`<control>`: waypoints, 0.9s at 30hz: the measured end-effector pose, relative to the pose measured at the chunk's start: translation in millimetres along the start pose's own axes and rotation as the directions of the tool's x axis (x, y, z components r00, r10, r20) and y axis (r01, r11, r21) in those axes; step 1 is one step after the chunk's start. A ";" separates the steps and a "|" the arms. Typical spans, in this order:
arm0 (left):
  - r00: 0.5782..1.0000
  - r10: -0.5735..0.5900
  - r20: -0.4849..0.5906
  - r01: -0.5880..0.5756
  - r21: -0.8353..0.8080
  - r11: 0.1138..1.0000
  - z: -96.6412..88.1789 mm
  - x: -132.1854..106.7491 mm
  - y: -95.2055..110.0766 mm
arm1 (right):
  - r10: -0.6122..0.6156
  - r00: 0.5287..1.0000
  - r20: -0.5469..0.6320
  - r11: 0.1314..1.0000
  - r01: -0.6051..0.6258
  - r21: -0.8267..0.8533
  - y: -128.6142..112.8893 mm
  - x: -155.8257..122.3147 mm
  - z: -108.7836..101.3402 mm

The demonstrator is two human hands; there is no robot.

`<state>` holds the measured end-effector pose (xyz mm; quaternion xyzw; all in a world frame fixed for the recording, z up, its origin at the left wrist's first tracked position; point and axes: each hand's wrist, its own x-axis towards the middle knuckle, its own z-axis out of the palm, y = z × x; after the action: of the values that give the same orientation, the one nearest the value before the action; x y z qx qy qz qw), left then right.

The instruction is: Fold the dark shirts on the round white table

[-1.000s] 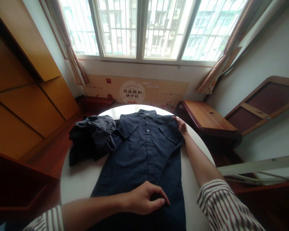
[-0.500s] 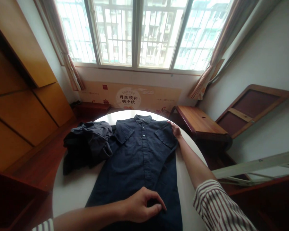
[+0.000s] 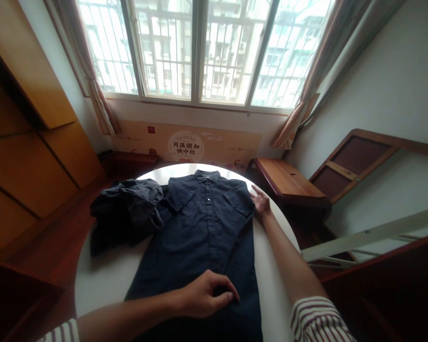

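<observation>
A dark navy button-up shirt point(image 3: 203, 232) lies flat, collar away from me, on a round white table point(image 3: 103, 275). My left hand point(image 3: 207, 297) rests on the shirt's lower front, thumb and fingers curled into a pinch on the cloth. My right hand point(image 3: 261, 205) reaches to the shirt's right shoulder edge; its fingers are stretched out flat against the fabric by the chest pocket. Both my arms wear striped sleeves.
A crumpled dark grey garment point(image 3: 128, 211) lies on the table left of the shirt. A wooden side table point(image 3: 288, 183) stands at the right, wooden cabinets point(image 3: 32, 156) at the left. A barred window point(image 3: 199, 47) and a printed cardboard panel point(image 3: 185, 145) are behind.
My right hand has slid slightly down the shirt's right shoulder edge and now lies flatter. The left hand stays pinched on the lower front. The view has tilted up a little.
</observation>
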<state>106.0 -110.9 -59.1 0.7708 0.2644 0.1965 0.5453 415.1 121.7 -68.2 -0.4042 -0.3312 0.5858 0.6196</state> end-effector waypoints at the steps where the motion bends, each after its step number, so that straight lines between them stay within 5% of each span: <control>1: 1.000 -0.002 0.002 0.002 0.003 1.000 0.0 0.0 -0.4 | 0.000 1.000 -0.002 1.000 0.000 0.031 1.5 0.1 -0.7; 27: 0.999 -0.048 0.018 0.048 -0.004 0.999 -2.9 -1.8 -0.2 | -0.108 0.992 0.066 0.993 0.110 -0.029 14.8 9.4 -11.9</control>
<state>102.8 -109.8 -58.3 0.7646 0.2777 0.1772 0.5540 419.6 129.5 -87.3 -0.3765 -0.3818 0.5582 0.6332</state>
